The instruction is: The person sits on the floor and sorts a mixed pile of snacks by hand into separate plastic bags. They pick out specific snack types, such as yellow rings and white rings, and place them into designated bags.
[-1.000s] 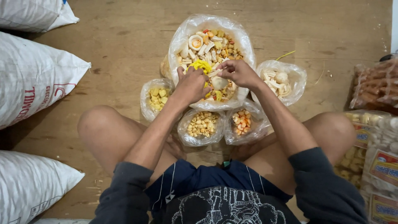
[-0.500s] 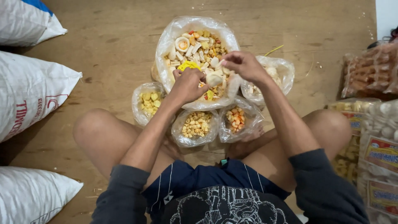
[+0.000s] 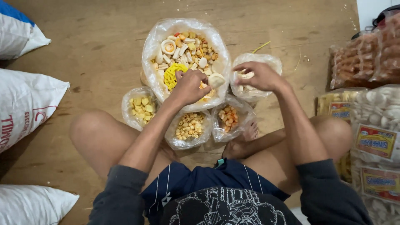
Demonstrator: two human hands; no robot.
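A large clear plastic bag of mixed dry crackers stands open on the wooden floor ahead of my crossed legs. My left hand rests inside it, fingers curled around crackers beside a yellow lattice cracker and a pale round cracker. My right hand reaches into a smaller bag of white crackers to the right, fingers bent over its contents. Three small bags sit nearer me: yellow pieces, small beige rings, orange bits.
White woven sacks lie along the left edge. Packed bags of orange crackers and white crackers with labels are stacked at the right. Bare wooden floor stretches beyond the bags.
My right hand has left the large bag and moved right into the bag of white crackers. My left hand stays in the large bag.
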